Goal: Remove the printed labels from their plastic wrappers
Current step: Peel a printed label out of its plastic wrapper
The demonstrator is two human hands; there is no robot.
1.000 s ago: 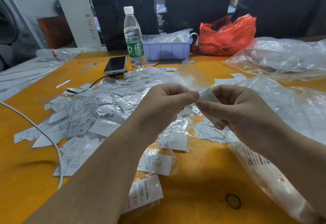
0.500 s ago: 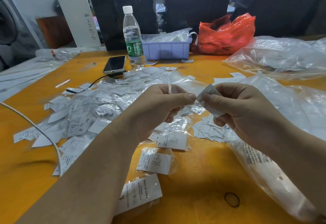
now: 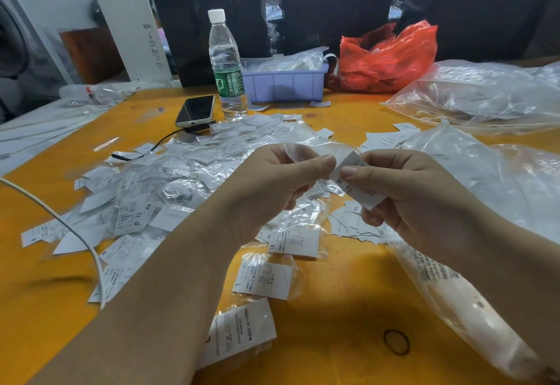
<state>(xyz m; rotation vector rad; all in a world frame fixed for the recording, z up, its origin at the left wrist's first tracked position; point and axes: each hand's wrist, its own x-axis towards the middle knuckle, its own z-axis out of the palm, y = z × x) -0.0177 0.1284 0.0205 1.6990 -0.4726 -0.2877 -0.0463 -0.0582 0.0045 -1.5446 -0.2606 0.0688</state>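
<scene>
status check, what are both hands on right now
Left hand pinches clear plastic wrapper. Right hand pinches white printed label, partly out. Nothing between the hands.

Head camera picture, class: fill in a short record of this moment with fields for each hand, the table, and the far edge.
left hand: pinches a clear plastic wrapper
right hand: pinches a printed label
table: orange, strewn with wrapped labels
unwrapped pile: below the right hand
far edge: water bottle, phone, purple tray, red bag
</scene>
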